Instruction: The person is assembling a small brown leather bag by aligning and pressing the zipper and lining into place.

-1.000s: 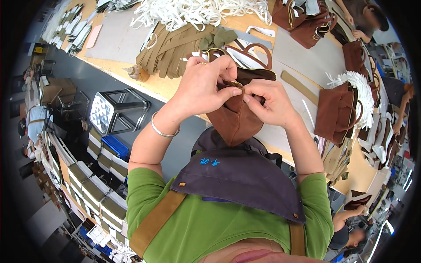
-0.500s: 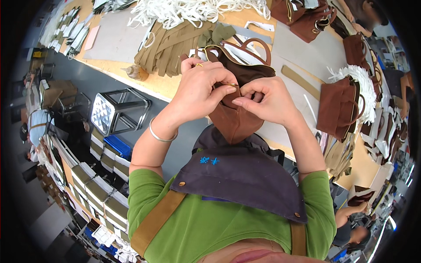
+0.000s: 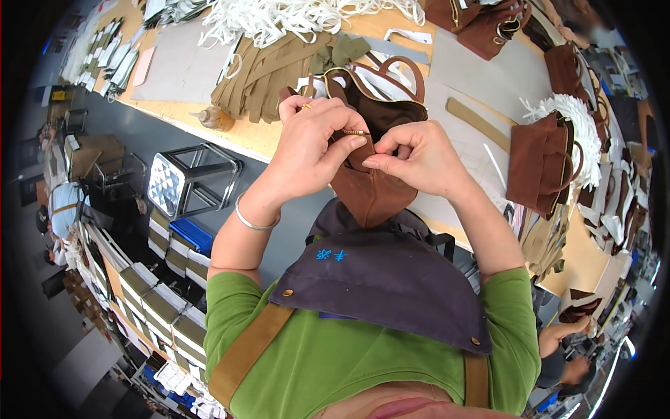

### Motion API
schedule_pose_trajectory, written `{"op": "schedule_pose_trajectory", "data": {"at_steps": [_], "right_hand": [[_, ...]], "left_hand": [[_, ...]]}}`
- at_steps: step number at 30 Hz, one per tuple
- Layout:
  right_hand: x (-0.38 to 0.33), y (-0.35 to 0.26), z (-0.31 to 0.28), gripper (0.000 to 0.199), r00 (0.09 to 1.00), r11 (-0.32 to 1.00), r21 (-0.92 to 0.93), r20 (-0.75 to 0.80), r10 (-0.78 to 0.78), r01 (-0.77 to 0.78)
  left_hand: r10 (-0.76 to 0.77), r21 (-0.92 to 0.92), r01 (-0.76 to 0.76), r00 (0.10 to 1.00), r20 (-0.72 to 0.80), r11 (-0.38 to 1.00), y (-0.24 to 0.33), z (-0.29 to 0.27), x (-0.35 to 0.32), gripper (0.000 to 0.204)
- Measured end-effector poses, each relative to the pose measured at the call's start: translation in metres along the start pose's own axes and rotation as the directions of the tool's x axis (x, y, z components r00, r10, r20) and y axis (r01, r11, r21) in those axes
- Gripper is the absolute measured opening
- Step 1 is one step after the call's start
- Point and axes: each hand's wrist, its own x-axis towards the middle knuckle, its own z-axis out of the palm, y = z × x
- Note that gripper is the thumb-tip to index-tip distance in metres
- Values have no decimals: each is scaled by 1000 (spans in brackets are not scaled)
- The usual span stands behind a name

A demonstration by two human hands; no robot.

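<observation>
A brown handbag (image 3: 375, 194) with a dark lining, its top gaping, rests at the table's near edge, one end toward me. Pinched at that end, the bag's edge and the brass-coloured zipper end (image 3: 354, 132) lie under the thumb and fingers of my left hand (image 3: 310, 143). My right hand (image 3: 422, 157) grips the same edge just to the right, thumb against the brown outer side and fingers curled. One upright handle (image 3: 419, 82) stands beyond my hands, with white material beside it. My left fingers cover part of the bag's opening.
Olive straps (image 3: 255, 77) and white cords (image 3: 279, 17) lie heaped on the far table. A small bottle (image 3: 215, 119) stands at its edge. More brown bags (image 3: 537, 164) sit right. A metal stool (image 3: 166, 183) and stacked bundles (image 3: 150, 297) are left. Other people are at both sides.
Both hands and the near end of the handbag have shifted slightly left. Each hand keeps its pinch on the bag's edge.
</observation>
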Motion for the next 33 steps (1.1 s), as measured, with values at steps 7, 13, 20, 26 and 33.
{"op": "schedule_pose_trajectory", "data": {"at_steps": [7, 13, 20, 26, 33], "right_hand": [[2, 6, 7, 16, 978, 978, -27, -14, -206, 206], [3, -3, 7, 18, 995, 977, 200, -71, -63, 76], [-2, 1, 17, 13, 986, 952, 293, -163, -43, 89], [-2, 6, 25, 12, 970, 946, 280, -222, -103, 165], [1, 4, 17, 15, 985, 923, 377, -174, -14, 80]], "left_hand": [[29, -7, -29, 998, 53, 1000, 0, -2, 1, 5], [54, -20, -53, 998, 39, 998, 0, -3, 1, 6], [59, -21, -58, 998, 29, 998, 0, -3, -1, 6], [30, -67, -25, 997, 74, 997, -4, -5, 2, 5], [-17, -140, 27, 997, 72, 990, -7, -6, 4, 6]]}}
